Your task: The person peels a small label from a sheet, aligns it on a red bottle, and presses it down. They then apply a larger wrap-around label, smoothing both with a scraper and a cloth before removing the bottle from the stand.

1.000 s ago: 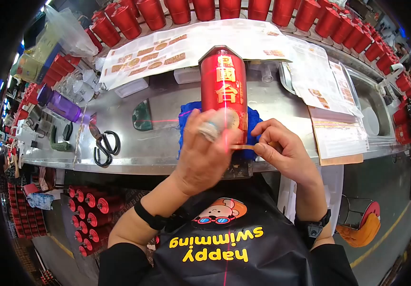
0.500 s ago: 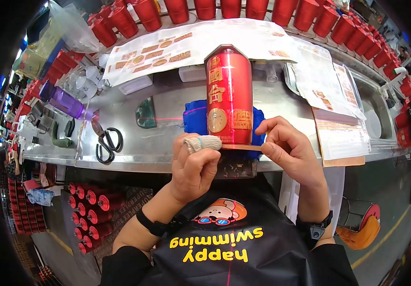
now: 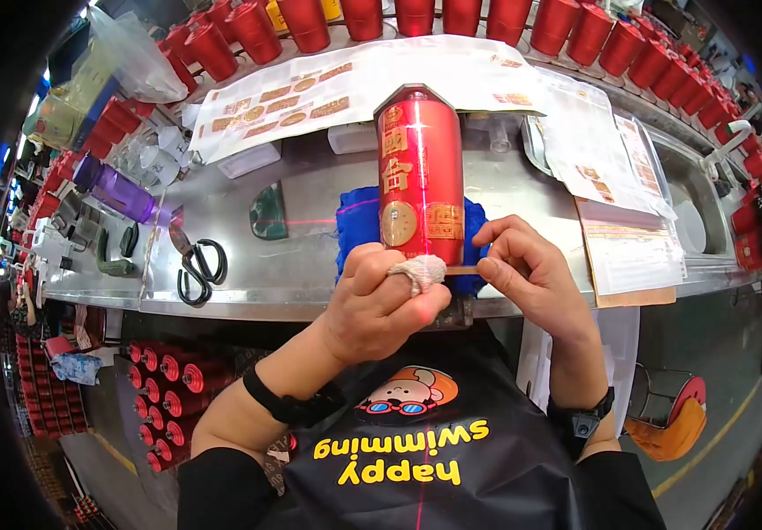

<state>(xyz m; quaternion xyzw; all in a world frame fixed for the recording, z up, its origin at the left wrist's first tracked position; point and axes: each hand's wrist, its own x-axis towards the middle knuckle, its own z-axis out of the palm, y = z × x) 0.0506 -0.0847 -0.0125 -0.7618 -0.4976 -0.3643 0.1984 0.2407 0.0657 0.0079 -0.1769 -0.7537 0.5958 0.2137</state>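
Observation:
A red bottle with gold characters and a round gold emblem lies on a blue cloth, its base towards me. A thin tan strip runs across the base end. My right hand pinches the strip's right end between thumb and index finger. My left hand is closed, with a pale knitted cloth wrapped round its index finger and pressed at the strip by the bottle's base. The strip's left part is hidden behind this hand.
Black-handled scissors, a green scraper-like piece and a purple bottle lie left on the metal table. Printed sticker sheets lie behind, others at right. Red containers line the back; a sink is at right.
My left hand with the cloth has moved right along the strip, towards my right hand. The red bottle has shifted slightly left in view. The red containers at the back have moved along their row.

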